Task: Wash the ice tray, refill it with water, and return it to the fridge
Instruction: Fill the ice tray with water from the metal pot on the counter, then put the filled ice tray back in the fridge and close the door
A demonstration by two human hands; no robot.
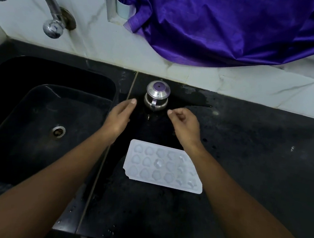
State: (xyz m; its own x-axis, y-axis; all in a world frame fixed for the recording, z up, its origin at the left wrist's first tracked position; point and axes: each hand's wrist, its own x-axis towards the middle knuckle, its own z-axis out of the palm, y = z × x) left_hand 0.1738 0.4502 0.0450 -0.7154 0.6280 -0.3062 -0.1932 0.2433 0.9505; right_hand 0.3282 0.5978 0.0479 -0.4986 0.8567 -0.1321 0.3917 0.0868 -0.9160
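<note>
A white ice tray (pixel 162 166) with heart-shaped cells lies flat on the wet black counter (pixel 244 144), right of the sink. Behind it stands a small steel jug (pixel 156 96) with a domed lid and a handle facing me. My left hand (pixel 117 116) hovers just left of the jug, fingers straight, holding nothing. My right hand (pixel 184 124) is just right of the jug with its fingers loosely curled and empty. Neither hand touches the jug or the tray.
A black sink (pixel 40 113) with a metal drain (pixel 58 131) fills the left side, under a curved steel tap (pixel 48 7) on the marble wall. A purple cloth (pixel 225 26) hangs over the wall ledge at the back right. Water drops speckle the counter.
</note>
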